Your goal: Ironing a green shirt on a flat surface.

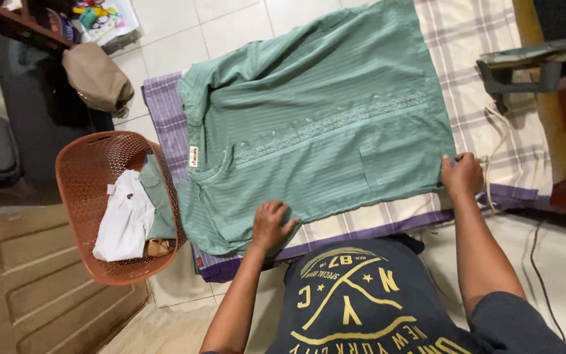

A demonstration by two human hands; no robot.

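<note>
Dark printed T-shirt (361,301) on the person, nearest the lens at 6 o'clock. Green shirt (316,124) spread flat, front up, across a checked purple-edged cloth (479,78) on the tiled floor (230,19). Left hand (271,225) at 7 o'clock of the garment, fingers curled and pressed down on the near sleeve edge. Right hand (462,174) at 4 o'clock, fingers closed, pinching the hem corner. Judging by the lie: shirt laid out and mostly smoothed, no fold made yet, both sleeves out. Orange mesh basket (93,183) at 9 o'clock holds a white garment (124,223) and more green cloth. Tan bag (96,78) hangs at 10 o'clock
</note>
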